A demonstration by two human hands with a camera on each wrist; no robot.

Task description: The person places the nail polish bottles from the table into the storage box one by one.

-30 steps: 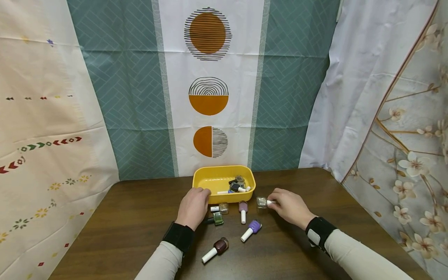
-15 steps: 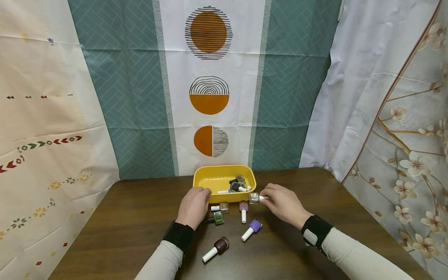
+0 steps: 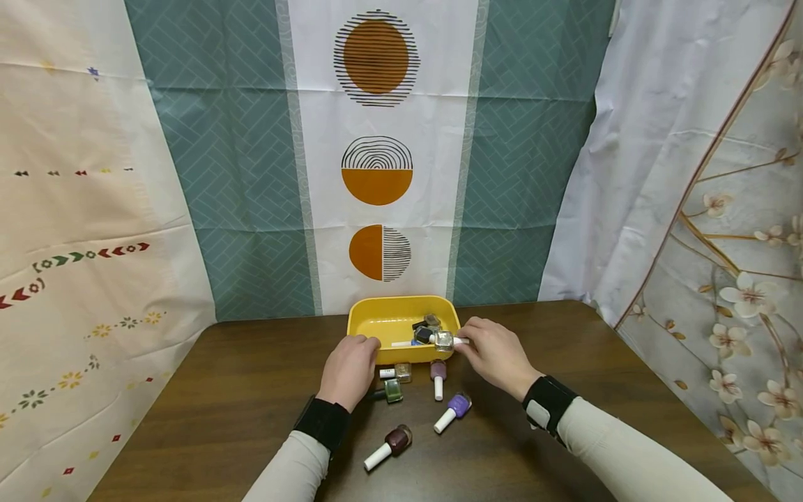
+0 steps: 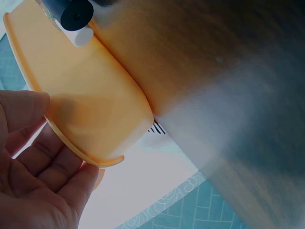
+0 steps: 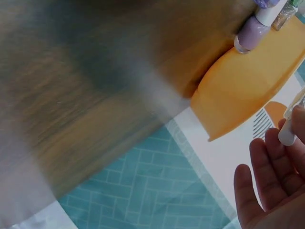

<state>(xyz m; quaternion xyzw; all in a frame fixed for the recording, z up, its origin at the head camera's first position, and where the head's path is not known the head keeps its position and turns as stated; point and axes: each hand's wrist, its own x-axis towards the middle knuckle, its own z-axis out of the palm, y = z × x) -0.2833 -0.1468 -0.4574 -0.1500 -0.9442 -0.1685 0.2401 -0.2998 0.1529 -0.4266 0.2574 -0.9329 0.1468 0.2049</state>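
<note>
Glitter bottle (image 3: 443, 341) has shifted left to the near rim of the yellow tray (image 3: 376, 329), just left of my right hand (image 3: 495, 348), which pinches its cap (image 3: 462, 341); unreleased, I judge. My left hand (image 3: 348, 369) grips the tray.

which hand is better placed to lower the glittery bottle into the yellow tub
Right, most likely. The right hand already holds the glittery bottle by its white cap, at the yellow tub's near right edge; the left hand grips the rim farther left.
</note>
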